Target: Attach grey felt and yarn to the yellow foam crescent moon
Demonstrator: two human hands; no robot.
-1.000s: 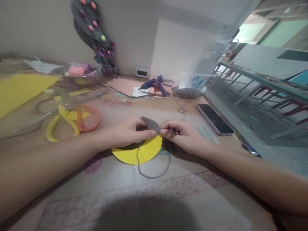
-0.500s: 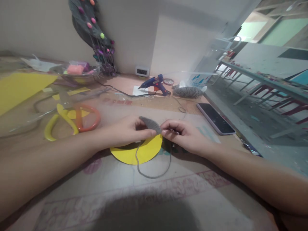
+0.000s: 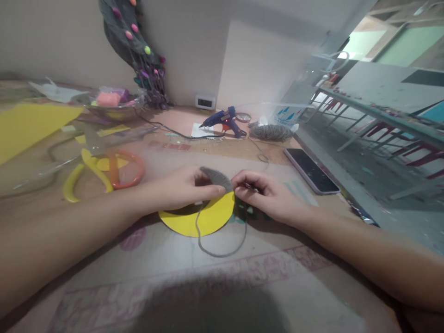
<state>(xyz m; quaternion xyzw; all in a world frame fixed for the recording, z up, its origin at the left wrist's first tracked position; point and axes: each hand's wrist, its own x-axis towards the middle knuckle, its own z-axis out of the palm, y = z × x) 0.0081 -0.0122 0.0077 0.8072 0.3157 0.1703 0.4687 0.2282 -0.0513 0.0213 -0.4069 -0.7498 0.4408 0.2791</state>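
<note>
A flat yellow ring (image 3: pixel 197 223), apparently of card, lies low over the table between my hands. Grey yarn covers its upper right part in close turns (image 3: pixel 215 177). My left hand (image 3: pixel 189 187) is closed on this wrapped part, thumb on top and fingers underneath. At the ring's right edge my right hand (image 3: pixel 260 192) pinches, its thumb and forefinger tips together against the end of the wrapping. From there a loose loop of grey yarn (image 3: pixel 222 255) hangs down across the yellow part onto the table. What lies under the right fingertips is hidden.
Scissors with yellow and orange handles (image 3: pixel 126 170) lie left. Behind are a blue glue gun (image 3: pixel 222 121) on a white card, a grey yarn skein (image 3: pixel 270 132) and a small digital clock (image 3: pixel 205 102). A phone (image 3: pixel 311 171) lies right, near the table edge. Yellow sheet (image 3: pixel 34 125) far left.
Almost nothing differs. My right fingertips have shifted very slightly at the ring's edge; the left hold and the yarn loop stay the same.
</note>
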